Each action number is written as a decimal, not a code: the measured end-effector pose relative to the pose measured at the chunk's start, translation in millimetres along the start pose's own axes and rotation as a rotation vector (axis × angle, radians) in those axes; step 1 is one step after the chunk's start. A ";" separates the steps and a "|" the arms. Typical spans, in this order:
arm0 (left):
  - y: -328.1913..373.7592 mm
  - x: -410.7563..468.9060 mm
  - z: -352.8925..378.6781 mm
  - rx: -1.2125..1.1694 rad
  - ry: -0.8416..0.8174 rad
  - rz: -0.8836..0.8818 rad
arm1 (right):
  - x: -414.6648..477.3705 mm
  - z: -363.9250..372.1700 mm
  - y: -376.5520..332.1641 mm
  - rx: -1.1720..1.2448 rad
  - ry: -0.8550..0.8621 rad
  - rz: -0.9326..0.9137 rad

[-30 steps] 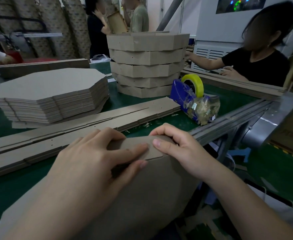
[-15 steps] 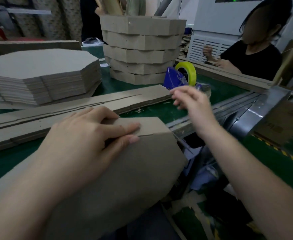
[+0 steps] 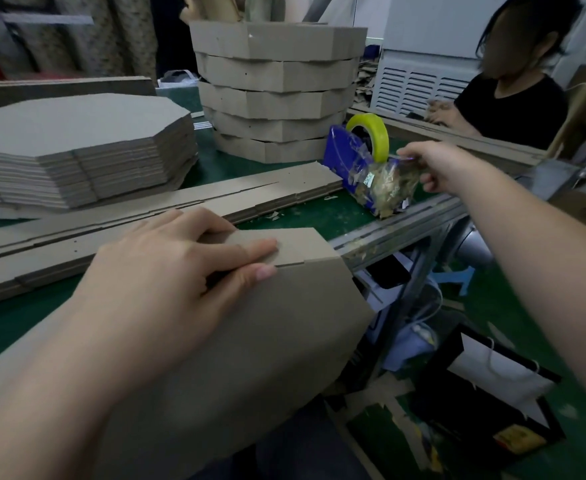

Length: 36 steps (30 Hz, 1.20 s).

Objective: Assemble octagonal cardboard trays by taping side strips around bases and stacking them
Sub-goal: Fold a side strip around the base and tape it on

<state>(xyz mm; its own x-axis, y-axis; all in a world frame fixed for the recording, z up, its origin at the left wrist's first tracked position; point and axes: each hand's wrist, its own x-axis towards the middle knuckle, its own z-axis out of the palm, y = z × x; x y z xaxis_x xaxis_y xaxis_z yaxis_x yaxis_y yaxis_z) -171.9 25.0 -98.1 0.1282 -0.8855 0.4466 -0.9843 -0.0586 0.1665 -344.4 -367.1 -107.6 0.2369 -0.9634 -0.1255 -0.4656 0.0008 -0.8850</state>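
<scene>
An octagonal cardboard tray (image 3: 250, 341) stands tilted on its edge against the table's front. My left hand (image 3: 166, 282) grips its top edge, thumb on the base and fingers pressing the folded side strip (image 3: 295, 244) down. My right hand (image 3: 437, 164) is out at the blue tape dispenser (image 3: 350, 161) with its yellow-green tape roll (image 3: 371, 133), pinching the clear tape end at the cutter. Long side strips (image 3: 146, 216) lie flat across the green table (image 3: 319, 216). Flat octagonal bases (image 3: 76, 147) are piled at left. Finished trays (image 3: 274, 88) are stacked at the back.
A person in a black shirt (image 3: 513, 109) sits across at the right behind more strips. The metal table rail (image 3: 405, 223) runs below the dispenser. Cardboard scraps and a white bag (image 3: 492, 368) lie on the floor at right.
My right hand left the tray's top corner, travelled to the tape dispenser and now pinches the tape end. My left hand kept its hold on the tray.
</scene>
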 end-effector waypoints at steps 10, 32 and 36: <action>-2.3 1.5 2.7 -0.044 0.007 0.023 | -5.5 -4.1 -11.4 0.451 -0.064 0.116; -4.1 0.8 8.9 -0.101 0.091 0.024 | -120.5 28.4 34.7 -0.117 0.371 -0.447; 0.7 0.5 5.8 -0.070 0.086 0.018 | -192.9 56.2 2.4 0.128 0.060 -0.648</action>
<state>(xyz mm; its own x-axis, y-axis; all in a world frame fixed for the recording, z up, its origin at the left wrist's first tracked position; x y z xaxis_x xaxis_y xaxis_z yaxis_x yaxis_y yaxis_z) -173.3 21.8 -102.8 0.1233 -0.8432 0.5232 -0.9761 -0.0080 0.2172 -343.2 -166.2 -110.7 0.3850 -0.7929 0.4723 -0.1386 -0.5557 -0.8198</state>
